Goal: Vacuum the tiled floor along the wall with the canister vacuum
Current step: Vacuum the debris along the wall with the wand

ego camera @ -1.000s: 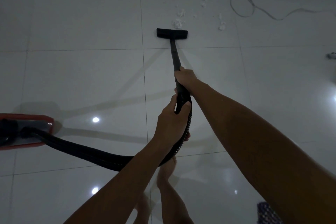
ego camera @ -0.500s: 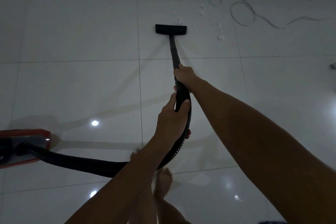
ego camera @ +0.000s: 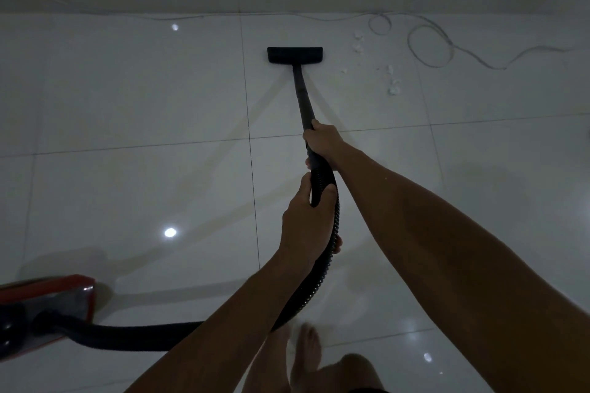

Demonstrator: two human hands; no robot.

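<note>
1. Canister vacuum, red-and-black body (ego camera: 48,306), sits low at the left edge of a dim room, its ribbed black hose (ego camera: 322,268) curving across the glossy white tiled floor (ego camera: 127,99) to the person's hands.
2. Right hand (ego camera: 322,139) grips the straight black wand (ego camera: 301,92) high on the tube; left hand (ego camera: 308,220) wraps the handle bend where the hose begins, thumb over the top.
3. Flat black floor nozzle (ego camera: 295,54) lies on the tiles near the grey skirting of the wall (ego camera: 287,0), well short of it.
4. White fluffy scraps of debris (ego camera: 392,83) are scattered to the nozzle's right, near a thin grey cable (ego camera: 431,48) looped loose along the wall.
5. Judged from this, the stroke goes best with the nozzle kept flat, swept right in overlapping passes toward the scraps and up to the skirting.
6. The cable loops look light enough to be drawn into the nozzle, so skirting them seems wise.
7. Bare feet (ego camera: 306,351) stand close to the hose, a likely snag when stepping.
8. No brand, label or writing is readable in this light.
</note>
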